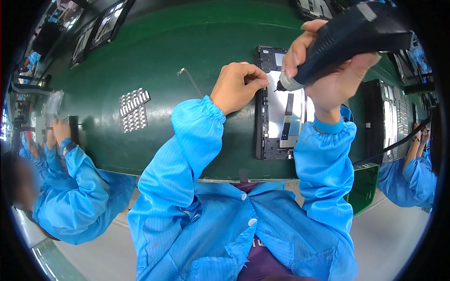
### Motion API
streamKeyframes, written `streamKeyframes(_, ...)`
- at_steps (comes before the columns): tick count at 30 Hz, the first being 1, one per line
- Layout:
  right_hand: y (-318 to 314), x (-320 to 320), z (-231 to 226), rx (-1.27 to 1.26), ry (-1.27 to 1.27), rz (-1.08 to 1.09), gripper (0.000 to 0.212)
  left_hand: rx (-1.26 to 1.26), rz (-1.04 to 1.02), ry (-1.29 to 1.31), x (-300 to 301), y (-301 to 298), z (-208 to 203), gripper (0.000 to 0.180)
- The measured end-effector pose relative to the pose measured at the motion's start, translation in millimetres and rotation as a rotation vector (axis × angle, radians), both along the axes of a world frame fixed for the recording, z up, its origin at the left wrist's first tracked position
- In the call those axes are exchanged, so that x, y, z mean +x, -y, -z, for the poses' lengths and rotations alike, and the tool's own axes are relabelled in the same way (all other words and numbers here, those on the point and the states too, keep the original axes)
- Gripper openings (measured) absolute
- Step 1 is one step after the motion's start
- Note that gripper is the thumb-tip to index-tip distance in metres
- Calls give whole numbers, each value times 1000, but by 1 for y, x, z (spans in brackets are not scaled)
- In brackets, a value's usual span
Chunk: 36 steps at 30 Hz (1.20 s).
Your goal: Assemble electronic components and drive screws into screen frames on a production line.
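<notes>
A black electric screwdriver point(344, 44) is gripped in my right hand point(330, 91), slanting down to the left with its tip over a tablet housing point(275, 110). The housing lies flat in front of me, black at its rim with a bright silver plate inside. A dark flat ribbon point(287, 119) runs along that plate. At the housing's upper left edge, my left hand point(240, 84) is closed, thumb and forefinger pinched together. Whatever they hold, if anything, is too small to make out. The screwdriver and right hand hide the housing's upper right part.
A thin flex cable point(191, 82) lies left of my left hand. Farther left are trays of small pale parts point(134, 112). Stacked black housings point(379, 112) stand at the right, more housings point(101, 30) at the far left. Co-workers in blue sleeves point(79, 164) sit on both sides.
</notes>
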State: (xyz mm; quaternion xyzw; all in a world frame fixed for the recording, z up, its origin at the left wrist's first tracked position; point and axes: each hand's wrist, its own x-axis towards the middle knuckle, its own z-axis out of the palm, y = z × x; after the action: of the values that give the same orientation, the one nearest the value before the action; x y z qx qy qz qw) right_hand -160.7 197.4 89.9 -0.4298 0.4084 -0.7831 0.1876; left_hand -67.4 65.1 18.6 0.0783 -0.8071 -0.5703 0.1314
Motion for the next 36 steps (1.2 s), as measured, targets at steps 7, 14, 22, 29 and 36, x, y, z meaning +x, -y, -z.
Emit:
streamKeyframes(7,11,0,12,101,-9,78,95,-3,-14,50,-4,1,-4,13)
streamKeyframes(14,22,-1,19,140,-33,82,94,289,-14,348,-13,13,-6,24)
streamKeyframes(22,27,-3,25,161,-23,94,95,313,-15,389,-12,17,-6,23)
streamKeyframes(29,29,-2,27,166,7,103,95,318,-11,395,-12,18,-4,20)
streamKeyframes(36,32,14,19,317,-133,162,98,327,6,361,-12,21,3,17)
